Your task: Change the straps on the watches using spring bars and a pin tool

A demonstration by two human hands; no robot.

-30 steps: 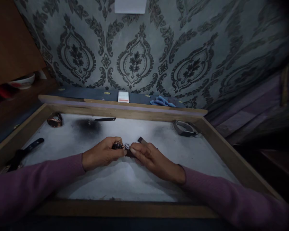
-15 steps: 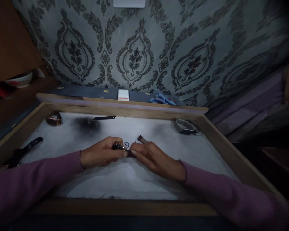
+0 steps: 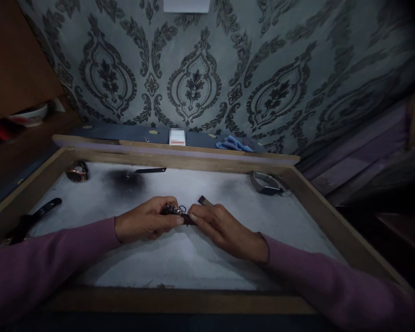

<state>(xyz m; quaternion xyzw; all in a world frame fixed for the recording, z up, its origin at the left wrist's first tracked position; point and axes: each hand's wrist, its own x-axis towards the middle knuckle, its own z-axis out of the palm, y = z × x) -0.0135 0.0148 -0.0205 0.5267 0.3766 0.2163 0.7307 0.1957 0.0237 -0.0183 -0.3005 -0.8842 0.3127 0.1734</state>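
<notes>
My left hand (image 3: 150,216) is closed around a wristwatch (image 3: 171,210) with a dark, shiny face and a rose-gold-coloured case. A dark brown watch strap (image 3: 188,219) runs from the watch to my right hand (image 3: 221,228), whose thumb and fingers pinch it. The tips of both hands are close together, and they hide where strap and case meet. Beyond my right fingers a brown strap end (image 3: 204,200) sticks out; whether it is the same strap I cannot tell. A small dark loop (image 3: 182,208) shows just behind the watch.
The wooden-rimmed tray (image 3: 180,299) has a white floor. Inside lie a rose-gold watch (image 3: 77,171), a black-strapped watch (image 3: 34,216), a grey-banded watch (image 3: 267,182) and a flat black blade-like strip (image 3: 151,170). Behind the rim are a blue cloth (image 3: 233,143) and a small white box (image 3: 177,137).
Both hands stay nearly in place. The watch and strap have turned slightly between my fingers, and the strap section between them looks tilted differently.
</notes>
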